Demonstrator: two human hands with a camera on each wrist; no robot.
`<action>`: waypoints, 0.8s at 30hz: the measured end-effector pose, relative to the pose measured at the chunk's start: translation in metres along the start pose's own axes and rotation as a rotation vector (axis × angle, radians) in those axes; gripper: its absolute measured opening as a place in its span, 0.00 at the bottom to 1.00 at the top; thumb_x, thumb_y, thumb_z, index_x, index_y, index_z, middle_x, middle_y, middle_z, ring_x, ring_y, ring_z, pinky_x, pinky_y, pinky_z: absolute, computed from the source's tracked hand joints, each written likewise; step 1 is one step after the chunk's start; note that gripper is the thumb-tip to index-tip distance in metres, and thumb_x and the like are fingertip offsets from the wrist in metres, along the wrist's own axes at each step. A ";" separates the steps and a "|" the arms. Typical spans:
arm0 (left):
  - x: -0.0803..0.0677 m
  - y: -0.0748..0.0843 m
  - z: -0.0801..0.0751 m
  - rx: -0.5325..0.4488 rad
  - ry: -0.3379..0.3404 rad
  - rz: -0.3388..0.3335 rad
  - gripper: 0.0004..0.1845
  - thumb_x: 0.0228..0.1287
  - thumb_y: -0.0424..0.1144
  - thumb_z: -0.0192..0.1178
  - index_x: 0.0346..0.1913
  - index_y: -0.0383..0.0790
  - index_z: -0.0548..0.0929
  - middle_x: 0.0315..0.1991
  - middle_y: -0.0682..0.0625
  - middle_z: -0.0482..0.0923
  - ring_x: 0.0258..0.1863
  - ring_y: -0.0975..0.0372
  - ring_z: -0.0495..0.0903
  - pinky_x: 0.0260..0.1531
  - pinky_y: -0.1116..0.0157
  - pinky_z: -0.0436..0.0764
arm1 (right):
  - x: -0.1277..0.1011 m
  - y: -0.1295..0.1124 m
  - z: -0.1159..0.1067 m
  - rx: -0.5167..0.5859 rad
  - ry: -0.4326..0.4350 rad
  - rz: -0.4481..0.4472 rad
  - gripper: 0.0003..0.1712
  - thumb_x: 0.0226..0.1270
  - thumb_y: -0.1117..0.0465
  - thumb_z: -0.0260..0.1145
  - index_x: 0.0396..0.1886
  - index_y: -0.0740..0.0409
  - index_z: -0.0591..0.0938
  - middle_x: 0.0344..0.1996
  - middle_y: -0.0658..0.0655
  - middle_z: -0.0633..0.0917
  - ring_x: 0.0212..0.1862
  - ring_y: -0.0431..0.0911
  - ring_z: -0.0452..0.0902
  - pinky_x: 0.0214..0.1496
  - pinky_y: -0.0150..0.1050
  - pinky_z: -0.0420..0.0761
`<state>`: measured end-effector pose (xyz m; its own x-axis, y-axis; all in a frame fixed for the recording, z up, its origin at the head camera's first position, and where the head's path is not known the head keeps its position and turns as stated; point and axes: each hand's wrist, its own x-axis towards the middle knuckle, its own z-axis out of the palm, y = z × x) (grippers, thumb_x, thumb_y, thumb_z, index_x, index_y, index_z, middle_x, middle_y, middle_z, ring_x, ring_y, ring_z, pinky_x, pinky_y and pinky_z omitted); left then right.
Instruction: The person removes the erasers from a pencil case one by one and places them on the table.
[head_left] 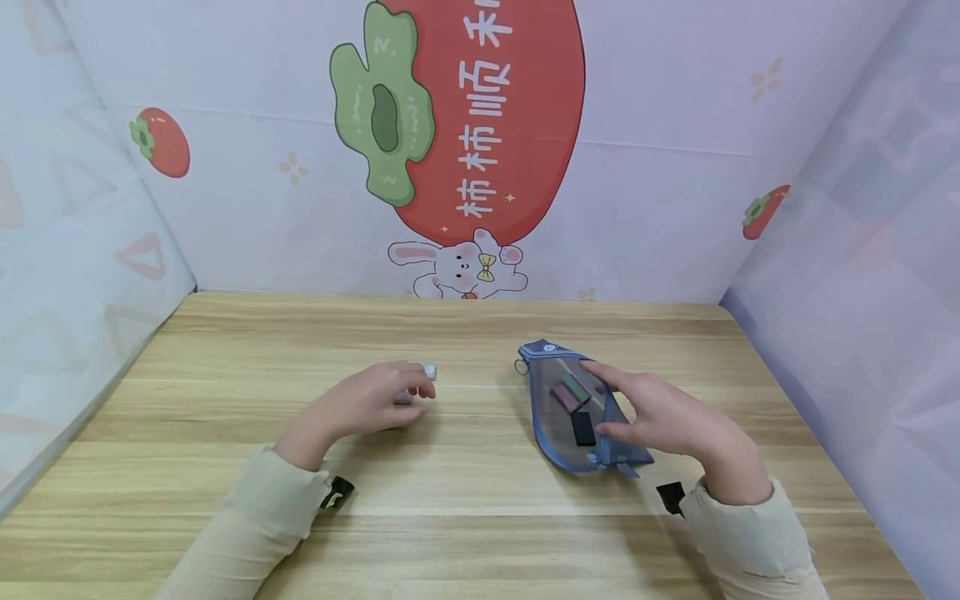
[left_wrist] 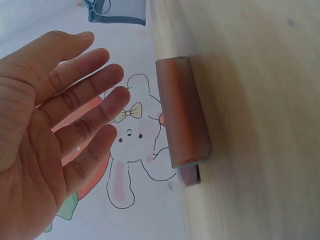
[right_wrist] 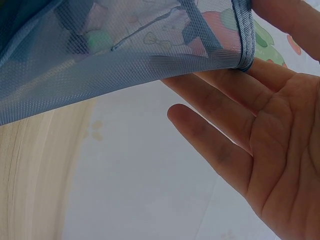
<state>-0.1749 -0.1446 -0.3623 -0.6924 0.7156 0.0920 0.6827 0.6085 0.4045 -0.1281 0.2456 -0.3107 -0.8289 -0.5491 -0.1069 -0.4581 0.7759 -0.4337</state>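
A blue mesh zipper pouch (head_left: pixel 551 442) lies on the right half of the table, with several small blocks showing in it: a green block (head_left: pixel 575 388), a mauve block (head_left: pixel 566 397) and a black block (head_left: pixel 583 429). My right hand (head_left: pixel 663 417) holds the pouch's right edge; in the right wrist view the mesh pouch (right_wrist: pixel 125 85) passes between thumb and fingers. Over the left part of the table is my left hand (head_left: pixel 371 400), empty, fingers loosely bent. Beside it are a whitish block (head_left: pixel 430 372) and a purplish block (head_left: pixel 403 397), partly covered. An orange-brown block (left_wrist: pixel 182 112) appears large in the left wrist view.
The wood-grain table (head_left: pixel 465 533) meets a printed back wall (head_left: pixel 660 225) with a fruit and rabbit picture. Side walls stand left and right. A metal ring (head_left: pixel 521 367) hangs at the pouch's upper left corner. Black straps (head_left: pixel 337 493) show at both wrists.
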 end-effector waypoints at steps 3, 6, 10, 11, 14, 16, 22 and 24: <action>0.003 0.002 0.000 -0.001 -0.001 0.003 0.07 0.64 0.38 0.63 0.43 0.42 0.86 0.43 0.52 0.83 0.37 0.61 0.80 0.43 0.64 0.80 | 0.000 0.000 0.000 -0.001 0.002 0.000 0.46 0.61 0.60 0.71 0.76 0.63 0.60 0.63 0.66 0.78 0.57 0.54 0.80 0.56 0.52 0.79; 0.006 0.003 0.001 -0.010 -0.008 0.014 0.07 0.64 0.37 0.63 0.43 0.41 0.86 0.43 0.51 0.83 0.35 0.61 0.78 0.41 0.65 0.79 | -0.001 0.001 0.000 -0.002 0.003 -0.005 0.46 0.61 0.60 0.72 0.76 0.63 0.60 0.63 0.66 0.79 0.56 0.52 0.80 0.55 0.51 0.79; 0.009 0.003 0.002 -0.023 -0.018 0.039 0.08 0.64 0.36 0.62 0.43 0.40 0.86 0.42 0.51 0.83 0.32 0.61 0.78 0.38 0.67 0.79 | 0.000 -0.001 -0.002 0.001 -0.001 -0.009 0.46 0.61 0.59 0.72 0.75 0.63 0.61 0.63 0.67 0.78 0.52 0.48 0.81 0.54 0.51 0.79; 0.010 0.004 0.002 -0.024 -0.021 0.040 0.08 0.65 0.37 0.62 0.44 0.41 0.86 0.42 0.51 0.84 0.33 0.61 0.79 0.39 0.66 0.79 | 0.000 -0.001 -0.002 0.002 -0.002 -0.006 0.46 0.61 0.59 0.72 0.76 0.62 0.61 0.63 0.67 0.78 0.51 0.47 0.80 0.54 0.51 0.79; 0.012 0.006 0.002 -0.019 -0.027 0.041 0.08 0.65 0.37 0.62 0.45 0.41 0.86 0.43 0.52 0.84 0.37 0.60 0.81 0.43 0.64 0.81 | 0.000 -0.001 -0.002 0.002 -0.003 -0.007 0.46 0.61 0.59 0.72 0.75 0.63 0.60 0.63 0.67 0.78 0.52 0.49 0.80 0.54 0.51 0.79; 0.015 0.009 0.003 -0.014 -0.036 0.034 0.09 0.65 0.38 0.62 0.45 0.41 0.86 0.44 0.51 0.84 0.40 0.59 0.82 0.46 0.61 0.81 | -0.001 -0.001 -0.002 0.001 0.000 -0.008 0.46 0.61 0.60 0.72 0.75 0.63 0.60 0.63 0.67 0.78 0.55 0.51 0.80 0.55 0.52 0.79; 0.021 0.014 0.003 -0.005 -0.069 0.008 0.09 0.66 0.38 0.62 0.46 0.41 0.87 0.44 0.51 0.85 0.44 0.59 0.83 0.51 0.59 0.81 | 0.000 0.000 -0.001 0.000 0.007 -0.021 0.46 0.62 0.60 0.72 0.76 0.63 0.60 0.62 0.66 0.79 0.58 0.54 0.80 0.55 0.52 0.79; 0.023 0.016 0.003 -0.004 -0.076 0.004 0.09 0.66 0.38 0.62 0.46 0.41 0.87 0.44 0.51 0.85 0.45 0.59 0.83 0.51 0.59 0.81 | 0.000 0.000 -0.001 0.003 0.006 -0.025 0.46 0.62 0.59 0.72 0.75 0.63 0.60 0.62 0.66 0.79 0.58 0.55 0.79 0.56 0.52 0.79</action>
<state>-0.1789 -0.1175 -0.3562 -0.6695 0.7424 0.0243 0.6846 0.6041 0.4079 -0.1281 0.2461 -0.3095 -0.8191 -0.5665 -0.0904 -0.4777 0.7608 -0.4392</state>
